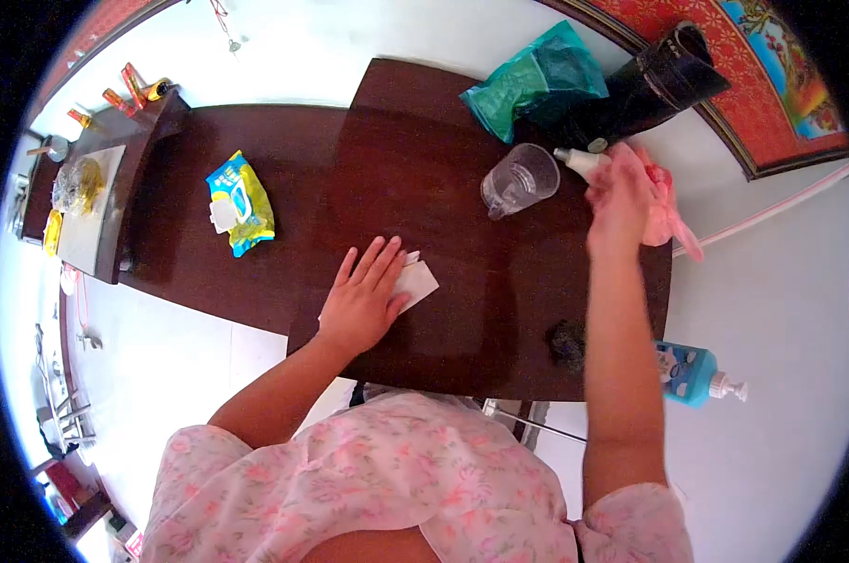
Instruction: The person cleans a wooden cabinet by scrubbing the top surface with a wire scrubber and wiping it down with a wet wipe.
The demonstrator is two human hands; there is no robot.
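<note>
My left hand (361, 296) lies flat with its fingers stretched out, over a folded white paper or cloth (417, 283) on the dark tabletop. Part of that white piece is hidden beneath the palm. At the far right of the table, my right hand (620, 208) is closed around the end of a small white tube-like bottle (582, 163). Blur hides some of its fingers. Just behind this hand is a crumpled pink plastic or cloth item (666, 211). A clear plastic cup or jug (520, 182) is left of the bottle.
A yellow and blue wipes pack (242, 205) lies on the left of the brown table (415, 141). A teal bag (542, 80) and a black boot-like object (664, 80) stand at the back. A dark scrubber (565, 343) and a blue pump bottle (692, 373) are front right.
</note>
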